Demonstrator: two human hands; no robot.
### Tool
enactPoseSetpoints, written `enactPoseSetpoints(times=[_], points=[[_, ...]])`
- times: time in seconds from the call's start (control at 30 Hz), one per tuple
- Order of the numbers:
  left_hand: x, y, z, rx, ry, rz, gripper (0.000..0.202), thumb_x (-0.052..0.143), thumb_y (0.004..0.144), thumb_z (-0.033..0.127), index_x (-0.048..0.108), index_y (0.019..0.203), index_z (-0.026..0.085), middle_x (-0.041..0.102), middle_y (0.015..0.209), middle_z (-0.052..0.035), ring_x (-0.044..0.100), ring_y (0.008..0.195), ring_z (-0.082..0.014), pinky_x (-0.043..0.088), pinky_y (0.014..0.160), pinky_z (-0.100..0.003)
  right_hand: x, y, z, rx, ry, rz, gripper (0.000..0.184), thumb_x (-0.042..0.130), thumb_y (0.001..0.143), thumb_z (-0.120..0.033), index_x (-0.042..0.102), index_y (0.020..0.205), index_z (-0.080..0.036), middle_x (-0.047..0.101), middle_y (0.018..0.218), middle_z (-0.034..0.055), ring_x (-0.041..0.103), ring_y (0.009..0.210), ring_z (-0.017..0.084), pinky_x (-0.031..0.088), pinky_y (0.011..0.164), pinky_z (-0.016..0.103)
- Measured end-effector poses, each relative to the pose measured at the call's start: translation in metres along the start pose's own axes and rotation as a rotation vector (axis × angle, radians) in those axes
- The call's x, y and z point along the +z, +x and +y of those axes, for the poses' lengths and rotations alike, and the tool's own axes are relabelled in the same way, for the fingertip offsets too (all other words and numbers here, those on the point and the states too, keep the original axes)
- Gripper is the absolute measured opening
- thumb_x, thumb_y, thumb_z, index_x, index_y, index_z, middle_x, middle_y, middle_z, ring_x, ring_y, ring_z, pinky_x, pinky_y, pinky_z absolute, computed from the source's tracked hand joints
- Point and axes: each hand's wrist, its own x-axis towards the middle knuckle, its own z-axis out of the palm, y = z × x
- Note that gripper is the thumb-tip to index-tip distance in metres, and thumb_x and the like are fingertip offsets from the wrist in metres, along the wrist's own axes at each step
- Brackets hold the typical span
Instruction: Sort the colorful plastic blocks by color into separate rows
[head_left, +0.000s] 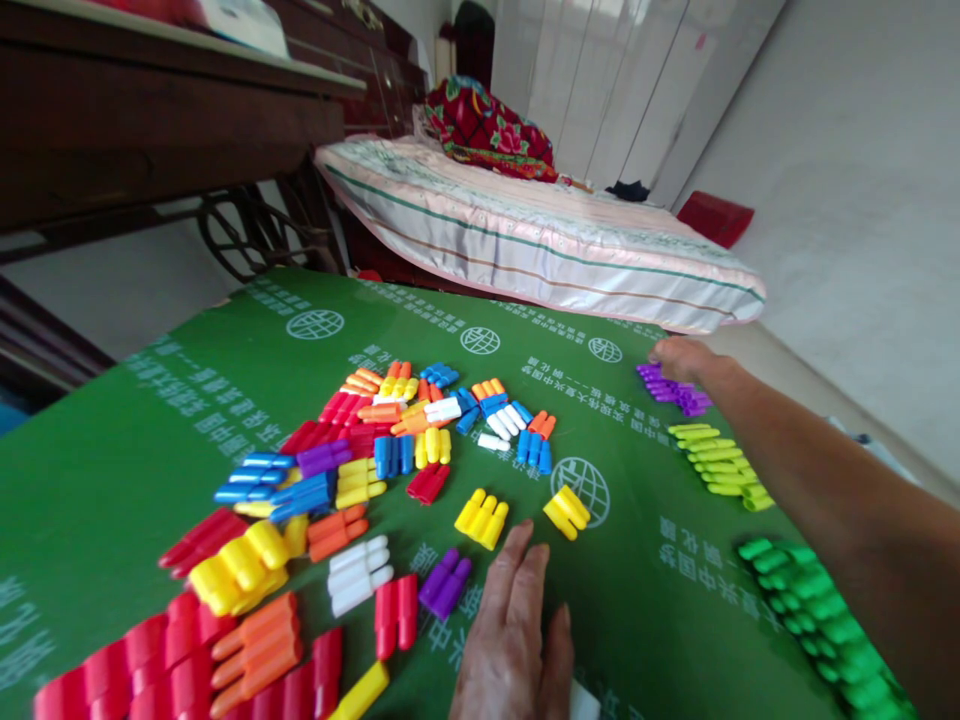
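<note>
My left hand (514, 630) lies flat and open on the green board (225, 400), fingers stretched toward a yellow block piece (481, 518) and beside a purple piece (445, 583). My right hand (679, 357) reaches to the board's far right edge and rests at a row of purple pieces (673, 388); its fingers are curled down over them, and I cannot make out whether they grip one. Below the purple row lie a lime-green row (721, 465) and a bright green row (817, 615), partly under my right forearm.
A loose heap of several coloured plastic pieces (352, 470) covers the board's middle and left, with red and orange ones (225, 660) near the front. A mattress (540, 235) with a red floral bundle (487, 125) lies beyond. A dark wooden table (150, 110) stands at left.
</note>
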Motion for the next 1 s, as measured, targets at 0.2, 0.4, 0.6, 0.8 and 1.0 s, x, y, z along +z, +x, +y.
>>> enactPoseSetpoints(times=[0.2, 0.4, 0.6, 0.8, 1.0], points=[[-0.009, 0.0, 0.0, 0.062, 0.053, -0.118, 0.044, 0.048, 0.086, 0.018, 0.047, 0.129, 0.011, 0.049, 0.138, -0.021, 0.048, 0.129, -0.0241, 0.047, 0.101, -0.033, -0.013, -0.015, -0.031, -0.125, 0.1, 0.119, 0.033, 0.058, 0.084, -0.026, 0.066, 0.116, -0.022, 0.07, 0.103, 0.0074, 0.064, 0.094, 0.021, 0.046, 0.074, 0.026], [-0.015, 0.0, 0.01, -0.042, 0.027, -0.264, 0.044, 0.047, 0.083, 0.02, 0.054, 0.125, 0.01, 0.045, 0.142, -0.0223, 0.044, 0.131, -0.0301, 0.044, 0.103, -0.042, -0.044, -0.087, -0.138, -0.676, 0.456, 0.283, 0.024, 0.055, 0.086, -0.03, 0.069, 0.105, -0.024, 0.069, 0.076, -0.0007, 0.06, 0.066, 0.013, 0.038, 0.06, 0.022], [-0.022, 0.009, 0.019, -0.059, -0.043, -0.342, 0.043, 0.05, 0.076, 0.017, 0.061, 0.116, 0.005, 0.05, 0.136, -0.0241, 0.049, 0.126, -0.0346, 0.046, 0.102, -0.046, -0.088, -0.152, -0.243, -1.176, 0.461, 0.402, 0.014, 0.052, 0.086, -0.021, 0.067, 0.086, -0.019, 0.069, 0.079, 0.0029, 0.059, 0.072, 0.015, 0.03, 0.059, 0.025], [-0.02, 0.008, 0.02, -0.055, -0.154, -0.235, 0.044, 0.05, 0.073, 0.013, 0.06, 0.116, 0.012, 0.054, 0.134, -0.0168, 0.054, 0.122, -0.0295, 0.046, 0.105, -0.042, -0.112, -0.142, -0.301, -1.105, 0.266, 0.507, 0.031, 0.041, 0.087, -0.01, 0.064, 0.105, -0.02, 0.07, 0.096, 0.0084, 0.064, 0.081, 0.021, 0.036, 0.06, 0.028], [-0.006, 0.006, 0.018, 0.028, -0.211, -0.111, 0.065, 0.049, 0.069, 0.007, 0.047, 0.134, 0.015, 0.057, 0.129, -0.0116, 0.056, 0.115, -0.0257, 0.048, 0.103, -0.041, -0.113, -0.127, -0.331, -1.153, 0.134, 0.545, 0.028, 0.042, 0.088, -0.016, 0.065, 0.104, -0.02, 0.068, 0.109, 0.0059, 0.061, 0.095, 0.021, 0.043, 0.069, 0.028]])
